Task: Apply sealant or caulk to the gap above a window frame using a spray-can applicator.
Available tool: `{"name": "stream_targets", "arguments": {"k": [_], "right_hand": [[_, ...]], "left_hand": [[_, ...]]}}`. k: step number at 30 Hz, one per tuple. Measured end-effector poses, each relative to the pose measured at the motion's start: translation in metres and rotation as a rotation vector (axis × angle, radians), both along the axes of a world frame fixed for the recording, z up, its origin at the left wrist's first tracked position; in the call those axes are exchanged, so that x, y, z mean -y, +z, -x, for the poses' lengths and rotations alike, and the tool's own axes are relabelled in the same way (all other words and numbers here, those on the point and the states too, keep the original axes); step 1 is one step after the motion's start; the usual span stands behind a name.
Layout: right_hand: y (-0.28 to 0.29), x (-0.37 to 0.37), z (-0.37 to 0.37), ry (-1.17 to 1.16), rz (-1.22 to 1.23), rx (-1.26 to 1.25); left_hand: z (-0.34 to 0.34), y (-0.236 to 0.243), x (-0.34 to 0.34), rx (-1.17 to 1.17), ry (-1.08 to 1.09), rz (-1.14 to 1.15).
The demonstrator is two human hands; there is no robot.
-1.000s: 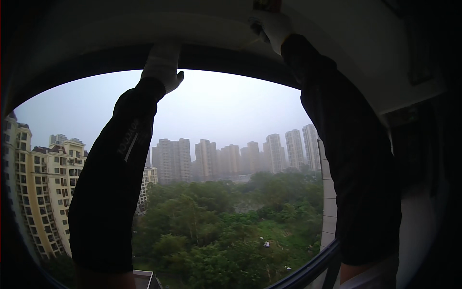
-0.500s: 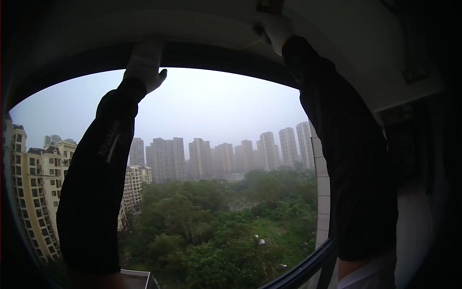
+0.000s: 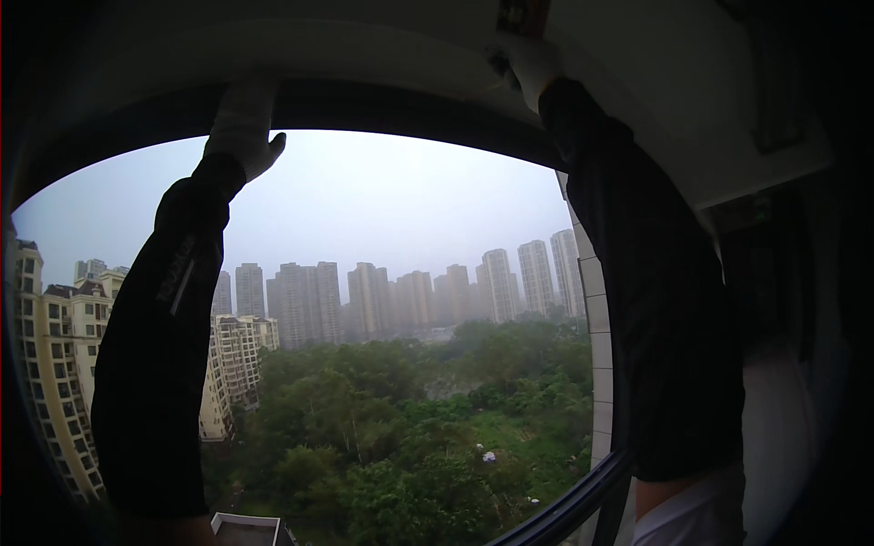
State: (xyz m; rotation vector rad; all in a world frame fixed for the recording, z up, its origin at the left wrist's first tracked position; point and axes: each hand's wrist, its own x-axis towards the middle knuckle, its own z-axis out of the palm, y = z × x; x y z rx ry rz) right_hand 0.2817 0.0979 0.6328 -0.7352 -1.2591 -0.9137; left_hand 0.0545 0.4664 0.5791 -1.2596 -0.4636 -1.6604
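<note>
Both of my arms, in dark sleeves, are raised toward the top of a large window opening. My left hand (image 3: 241, 127), in a pale glove, lies stretched flat against the dark upper window frame (image 3: 364, 109), its thumb out to the side. The fingertips fade into shadow. Higher and to the right, my right hand (image 3: 535, 68), also gloved, is closed around a dark reddish-brown object (image 3: 523, 16) close to the pale surface (image 3: 628, 55) above the window. The picture's upper edge cuts that object off, so its kind cannot be made out.
A dark lower frame rail (image 3: 574, 500) curves past at the lower right, beside a pale tiled outer wall (image 3: 596, 337). Outside, far below, are trees (image 3: 391, 428), with tall apartment blocks (image 3: 309, 300) beyond and cream buildings (image 3: 55, 364) at left. The right side is deep in shadow.
My left hand has shifted left along the upper frame. My right hand, still gripping the reddish-brown object, sits slightly lower and farther right. The outside view has drifted a little left.
</note>
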Motion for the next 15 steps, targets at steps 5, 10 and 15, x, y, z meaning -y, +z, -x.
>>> {"name": "stream_targets", "arguments": {"k": [5, 10, 15], "right_hand": [[-0.003, -0.003, -0.011, -0.010, -0.003, -0.013], [-0.006, -0.004, -0.017, -0.046, 0.007, -0.004], [-0.009, -0.005, -0.018, -0.008, -0.038, -0.067]], "left_hand": [[-0.001, 0.003, -0.009, 0.019, 0.026, 0.045], [0.003, 0.007, -0.018, 0.032, 0.004, 0.041], [-0.003, 0.012, -0.034, 0.112, 0.058, -0.083]]}}
